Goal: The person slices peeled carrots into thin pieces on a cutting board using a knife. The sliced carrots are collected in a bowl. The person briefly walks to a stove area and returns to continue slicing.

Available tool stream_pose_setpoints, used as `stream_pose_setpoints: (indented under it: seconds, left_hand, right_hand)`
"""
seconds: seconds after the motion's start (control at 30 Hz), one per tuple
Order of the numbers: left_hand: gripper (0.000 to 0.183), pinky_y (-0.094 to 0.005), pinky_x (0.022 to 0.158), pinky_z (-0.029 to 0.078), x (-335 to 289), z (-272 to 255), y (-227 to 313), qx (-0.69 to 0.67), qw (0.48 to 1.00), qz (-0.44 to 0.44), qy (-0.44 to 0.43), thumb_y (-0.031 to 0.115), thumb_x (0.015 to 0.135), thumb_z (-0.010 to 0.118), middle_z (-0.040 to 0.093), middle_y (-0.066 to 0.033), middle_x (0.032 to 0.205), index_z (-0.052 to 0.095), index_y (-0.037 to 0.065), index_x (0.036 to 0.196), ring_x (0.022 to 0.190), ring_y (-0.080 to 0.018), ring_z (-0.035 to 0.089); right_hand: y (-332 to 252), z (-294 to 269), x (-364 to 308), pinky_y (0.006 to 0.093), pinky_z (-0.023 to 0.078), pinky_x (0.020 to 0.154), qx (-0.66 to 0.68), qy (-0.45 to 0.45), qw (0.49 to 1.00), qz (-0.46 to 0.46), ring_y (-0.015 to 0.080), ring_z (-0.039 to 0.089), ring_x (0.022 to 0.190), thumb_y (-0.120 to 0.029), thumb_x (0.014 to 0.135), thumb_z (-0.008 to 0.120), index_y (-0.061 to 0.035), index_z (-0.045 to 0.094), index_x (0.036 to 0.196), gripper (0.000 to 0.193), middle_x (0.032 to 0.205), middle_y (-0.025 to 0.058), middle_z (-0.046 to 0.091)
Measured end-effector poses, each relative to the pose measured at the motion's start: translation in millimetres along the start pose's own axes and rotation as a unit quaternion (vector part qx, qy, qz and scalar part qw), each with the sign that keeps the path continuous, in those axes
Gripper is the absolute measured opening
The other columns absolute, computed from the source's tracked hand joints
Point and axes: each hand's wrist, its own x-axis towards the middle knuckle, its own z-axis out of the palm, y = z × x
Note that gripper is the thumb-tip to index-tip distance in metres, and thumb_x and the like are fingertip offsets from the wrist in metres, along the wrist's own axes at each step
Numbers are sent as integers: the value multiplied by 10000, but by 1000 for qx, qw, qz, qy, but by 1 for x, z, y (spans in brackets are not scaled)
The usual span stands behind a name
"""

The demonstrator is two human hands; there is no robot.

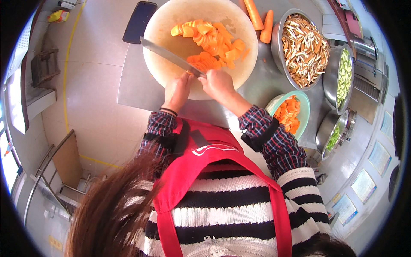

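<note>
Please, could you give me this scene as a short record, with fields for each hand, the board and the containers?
Right hand: gripping the knife at its handle end
Left hand: fingers close to the blade; contact unclear
Cutting board: round, bearing carrot slices
Beside board: smartphone left, two carrots right
Large metal bowl: brown and white strips
Basket: pale green, holding carrot pieces
Two other metal bowls: green pieces

Worn on a person's head, the left of two side-by-side fisheye cameras looks steeply down past a black-and-white striped knit top (227,197), which fills the close foreground on the near side of a round, whitish cutting board (160,70) lying farther off. The wide view sweeps well beyond the board, bending a thin yellow floor line (66,81) on its left.
</note>
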Motion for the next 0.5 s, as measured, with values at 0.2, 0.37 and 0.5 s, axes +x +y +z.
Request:
stream_pose_setpoints:
  seconds: [0.2,0.37,0.5]
  left_hand:
    - [300,-507,642,499,2,4,1,-8,1000,8,28,302,1020,549,664,-226,780,654,51,895,756,-428,657]
    - [310,-503,619,506,24,-3,0,37,997,-19,66,329,998,579,660,-201,715,651,52,881,690,-420,656]
    - [284,-494,554,488,27,-9,10,63,991,-1,118,352,976,616,621,-158,603,643,78,909,602,-400,645]
  right_hand:
    - [1,-4,-6,488,535,655,35,11,999,3,395,684,709,-311,898,671,-27,727,789,310,702,197,675]
    - [10,-42,-38,471,514,636,105,75,991,39,403,666,709,-320,914,667,-70,743,911,262,724,211,660]
    - [40,-61,-76,504,522,683,131,153,968,147,408,678,753,-317,947,619,-96,744,934,254,755,184,687]
